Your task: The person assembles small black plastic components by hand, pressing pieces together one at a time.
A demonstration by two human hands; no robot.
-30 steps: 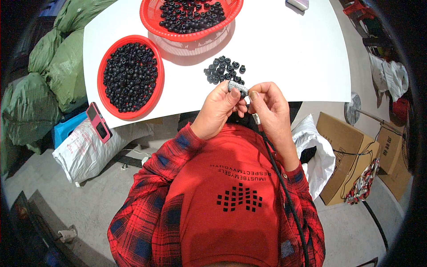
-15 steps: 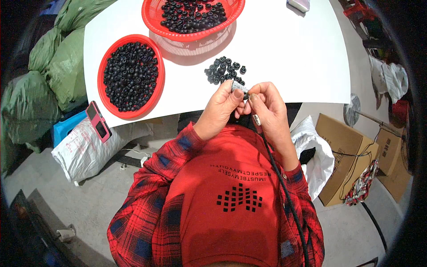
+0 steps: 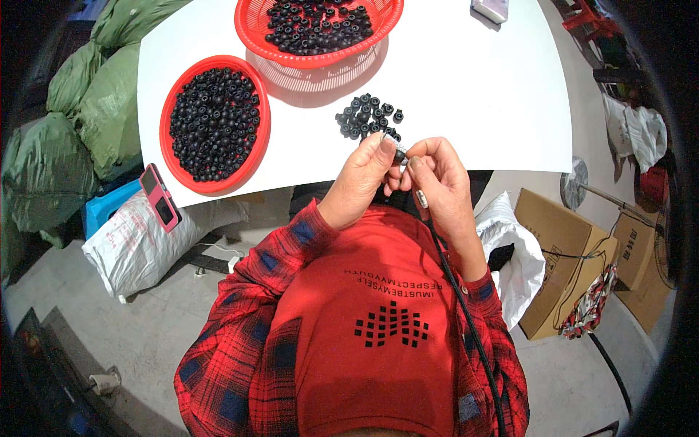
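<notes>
Left hand (image 3: 362, 182) pinches a small black cap (image 3: 399, 154); right hand (image 3: 437, 182) grips a black cable (image 3: 466, 320). Loose cap pile (image 3: 368, 116) on bench (image 3: 473, 95) just beyond.

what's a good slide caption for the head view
Both hands pinch a small black bead beside a loose bead pile and two red baskets.

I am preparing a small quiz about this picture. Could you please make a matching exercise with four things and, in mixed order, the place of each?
Things:
1. oval red basket
2. round red basket
3. loose pile of black parts
4. pink device

Places:
A. at the table's far edge, in the middle
B. hanging over the table's near left corner
C. on the left part of the table
D. on the table just beyond the left hand and the right hand

Pairs: 1-C, 2-A, 3-D, 4-B
</notes>
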